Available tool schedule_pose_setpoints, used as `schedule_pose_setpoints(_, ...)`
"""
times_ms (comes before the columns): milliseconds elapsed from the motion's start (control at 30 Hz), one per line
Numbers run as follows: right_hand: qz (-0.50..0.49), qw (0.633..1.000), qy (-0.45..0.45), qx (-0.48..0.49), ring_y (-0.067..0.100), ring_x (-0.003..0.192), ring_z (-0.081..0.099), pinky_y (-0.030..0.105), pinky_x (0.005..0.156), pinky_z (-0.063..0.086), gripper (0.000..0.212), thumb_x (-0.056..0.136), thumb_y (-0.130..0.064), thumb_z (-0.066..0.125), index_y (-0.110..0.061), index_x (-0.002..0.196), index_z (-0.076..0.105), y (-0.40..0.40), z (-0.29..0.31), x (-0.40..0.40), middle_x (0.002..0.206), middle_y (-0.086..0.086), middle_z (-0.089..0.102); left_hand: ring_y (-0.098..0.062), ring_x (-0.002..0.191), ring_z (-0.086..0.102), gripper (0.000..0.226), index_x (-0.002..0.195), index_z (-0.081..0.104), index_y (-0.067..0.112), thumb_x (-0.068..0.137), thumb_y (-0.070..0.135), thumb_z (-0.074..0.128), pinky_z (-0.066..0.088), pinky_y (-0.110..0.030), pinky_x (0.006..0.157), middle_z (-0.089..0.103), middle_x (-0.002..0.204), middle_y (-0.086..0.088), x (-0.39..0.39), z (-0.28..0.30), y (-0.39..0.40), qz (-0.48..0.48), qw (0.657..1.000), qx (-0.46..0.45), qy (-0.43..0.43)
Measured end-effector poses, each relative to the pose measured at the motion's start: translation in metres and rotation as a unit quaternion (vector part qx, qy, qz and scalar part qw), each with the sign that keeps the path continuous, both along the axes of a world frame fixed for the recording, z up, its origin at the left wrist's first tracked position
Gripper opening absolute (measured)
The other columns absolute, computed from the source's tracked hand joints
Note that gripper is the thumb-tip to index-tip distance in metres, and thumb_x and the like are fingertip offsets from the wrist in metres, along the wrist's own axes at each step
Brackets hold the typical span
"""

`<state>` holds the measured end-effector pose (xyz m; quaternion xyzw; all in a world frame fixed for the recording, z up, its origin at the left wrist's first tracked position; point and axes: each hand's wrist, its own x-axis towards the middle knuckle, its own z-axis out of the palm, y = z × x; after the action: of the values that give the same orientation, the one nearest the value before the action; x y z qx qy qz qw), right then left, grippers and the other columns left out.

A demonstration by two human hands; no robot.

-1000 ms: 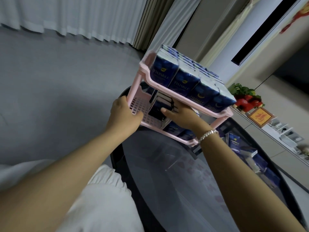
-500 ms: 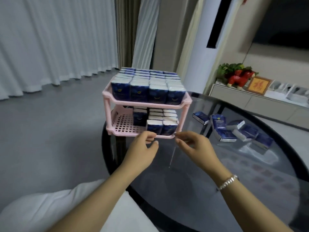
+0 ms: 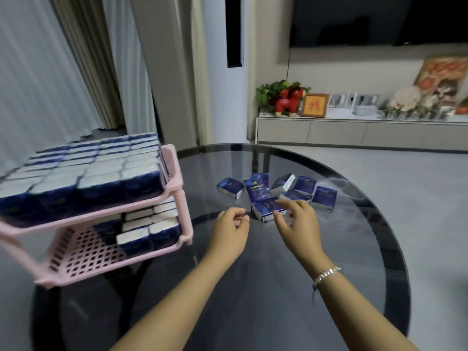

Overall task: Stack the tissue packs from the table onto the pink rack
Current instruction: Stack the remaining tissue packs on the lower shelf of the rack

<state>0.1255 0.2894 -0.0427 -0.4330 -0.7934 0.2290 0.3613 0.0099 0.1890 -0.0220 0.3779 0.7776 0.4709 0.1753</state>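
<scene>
A two-tier pink rack stands at the left edge of the round glass table. Blue tissue packs fill its top tier; more packs sit at the right of the lower tier, whose left half is bare grid. Several loose tissue packs lie clustered mid-table. My left hand hovers just left of the nearest pack, fingers loosely curled, holding nothing. My right hand, a bracelet on its wrist, reaches over that pack with fingers spread and relaxed, empty.
Beyond the table a low TV cabinet holds a red toy with greenery, a framed picture and small items under a wall-mounted screen. Curtains hang at the left. Grey floor surrounds the table.
Both hands have left the rack's lower tier and moved right toward the loose packs. The view has swung right, so the rack now sits at the left.
</scene>
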Motion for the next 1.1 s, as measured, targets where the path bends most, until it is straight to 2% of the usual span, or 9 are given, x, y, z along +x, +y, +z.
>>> schedule_pose_setpoints(167, -0.135, 0.991, -0.012, 0.017, 0.028, 0.113, 0.041, 0.039, 0.096, 0.031, 0.036, 0.087, -0.032, 0.058, -0.023, 0.121, 0.058, 0.033, -0.009, -0.012, 0.128, 0.006, 0.046, -0.007, 0.095, 0.050, 0.035, 0.125, 0.055, 0.013, 0.098, 0.033, 0.048, 0.036, -0.019, 0.083, 0.050, 0.129, -0.002, -0.007, -0.010, 0.050, -0.013, 1.000, -0.022, 0.010)
schedule_pose_setpoints(267, -0.180, 0.983, -0.038, -0.014, 0.030, 0.120, 0.038, 0.041, 0.099, 0.028, 0.043, 0.090, -0.041, 0.049, -0.025, 0.130, 0.053, 0.052, -0.019, -0.015, 0.136, 0.006, 0.043, -0.014, 0.099, 0.052, 0.047, 0.126, 0.053, 0.010, 0.096, 0.046, 0.046, 0.038, -0.023, 0.084, 0.047, 0.129, -0.006, -0.016, -0.019, 0.071, -0.011, 0.996, -0.087, 0.004)
schedule_pose_setpoints(433, -0.165, 0.982, -0.064, -0.069, 0.026, 0.123, 0.037, 0.037, 0.100, 0.027, 0.037, 0.089, -0.041, 0.052, -0.028, 0.124, 0.057, 0.062, -0.028, -0.016, 0.134, 0.004, 0.044, -0.022, 0.104, 0.058, 0.052, 0.113, 0.056, 0.016, 0.088, 0.061, 0.049, 0.045, -0.030, 0.079, 0.050, 0.121, -0.003, -0.015, -0.031, 0.091, 0.008, 0.976, -0.178, 0.124)
schedule_pose_setpoints(600, -0.097, 0.989, 0.016, -0.109, 0.023, 0.112, 0.043, 0.031, 0.089, 0.028, 0.027, 0.082, -0.031, 0.059, -0.021, 0.107, 0.055, 0.067, -0.026, -0.014, 0.115, -0.003, 0.054, -0.020, 0.105, 0.055, 0.048, 0.106, 0.052, 0.018, 0.080, 0.057, 0.064, 0.042, -0.029, 0.076, 0.052, 0.114, 0.000, -0.012, -0.039, 0.091, 0.038, 0.982, -0.143, 0.115)
schedule_pose_setpoints(767, -0.057, 0.980, 0.057, -0.181, 0.020, 0.120, 0.032, 0.033, 0.105, 0.027, 0.078, 0.061, -0.045, 0.061, -0.019, 0.132, 0.042, 0.066, -0.019, -0.009, 0.120, 0.001, 0.038, -0.015, 0.090, 0.056, 0.040, 0.096, 0.048, 0.023, 0.075, 0.039, 0.077, 0.041, -0.024, 0.067, 0.051, 0.101, 0.007, -0.010, -0.043, 0.077, 0.051, 0.996, -0.027, 0.071)
schedule_pose_setpoints(867, -0.011, 0.977, 0.093, -0.189, 0.017, 0.110, 0.042, 0.027, 0.101, 0.035, 0.049, 0.075, -0.026, 0.072, -0.021, 0.118, 0.051, 0.065, -0.021, -0.007, 0.112, -0.001, 0.034, -0.002, 0.079, 0.053, 0.035, 0.096, 0.050, 0.026, 0.076, 0.024, 0.078, 0.040, -0.008, 0.058, 0.047, 0.106, 0.007, -0.013, -0.042, 0.066, 0.061, 0.997, 0.041, 0.000)
schedule_pose_setpoints(933, 0.013, 0.974, 0.119, -0.194, 0.011, 0.096, 0.050, 0.019, 0.084, 0.042, 0.027, 0.082, -0.021, 0.069, -0.022, 0.103, 0.054, 0.062, -0.021, -0.007, 0.108, -0.001, 0.043, -0.002, 0.080, 0.053, 0.031, 0.099, 0.054, 0.023, 0.079, 0.015, 0.076, 0.040, -0.002, 0.059, 0.047, 0.108, 0.003, -0.017, -0.041, 0.061, 0.066, 0.993, 0.081, -0.051)
schedule_pose_setpoints(1033, 0.033, 0.941, 0.234, -0.242, 0.011, 0.083, 0.060, 0.014, 0.065, 0.044, 0.013, 0.089, -0.017, 0.062, -0.014, 0.101, 0.059, 0.056, -0.017, -0.008, 0.091, -0.003, 0.063, -0.005, 0.087, 0.055, 0.026, 0.103, 0.056, 0.025, 0.085, 0.013, 0.069, 0.041, -0.007, 0.066, 0.052, 0.115, -0.001, -0.023, -0.041, 0.056, 0.069, 0.989, 0.109, -0.070)
schedule_pose_setpoints(1100, 0.059, 0.903, 0.317, -0.284, 0.005, 0.066, 0.056, 0.013, 0.057, 0.042, 0.015, 0.091, -0.016, 0.057, -0.010, 0.105, 0.059, 0.050, -0.012, -0.008, 0.081, -0.003, 0.062, -0.005, 0.091, 0.055, 0.022, 0.108, 0.055, 0.028, 0.091, 0.016, 0.061, 0.038, -0.009, 0.068, 0.055, 0.118, 0.000, -0.026, -0.040, 0.053, 0.061, 0.988, 0.110, -0.085)
